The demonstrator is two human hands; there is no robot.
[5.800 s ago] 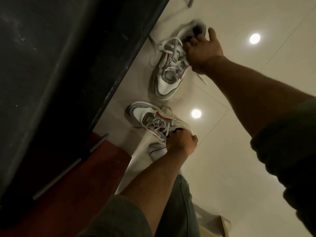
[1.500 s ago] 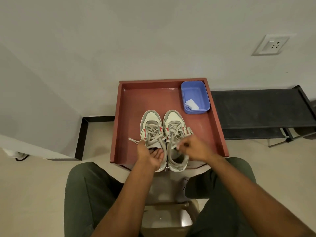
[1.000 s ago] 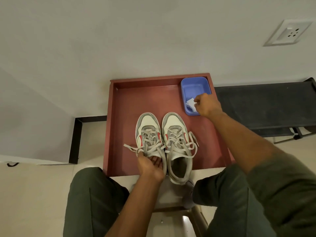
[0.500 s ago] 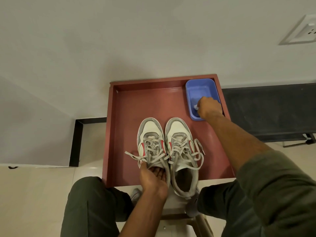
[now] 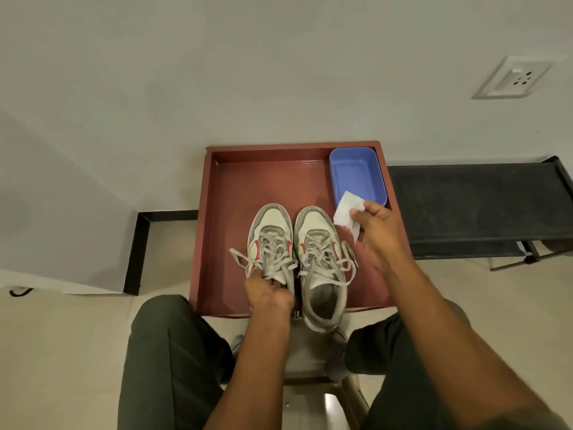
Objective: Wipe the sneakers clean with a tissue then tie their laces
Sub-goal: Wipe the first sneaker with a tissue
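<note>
two sneakers [image 5: 297,252] side by side on red tray [image 5: 235,187], left hand [image 5: 268,294] gripping left shoe's collar, right hand [image 5: 376,229] pinching tissue [image 5: 347,211] at 2 o'clock, blue tub [image 5: 356,172] beyond

Looks like a plain room in a home or hostel, prob. an entry/shoe corner. Evidence: bare off-white painted wall [image 5: 279,72] w/ a white wall power socket [image 5: 511,77], glossy beige floor tiles [image 5: 62,352] w/ black skirting strip [image 5: 136,252], a low black metal-framed shoe rack [image 5: 474,206] vs. the wall, and a small red-brown wooden tray-top counter [image 5: 210,228].
</note>
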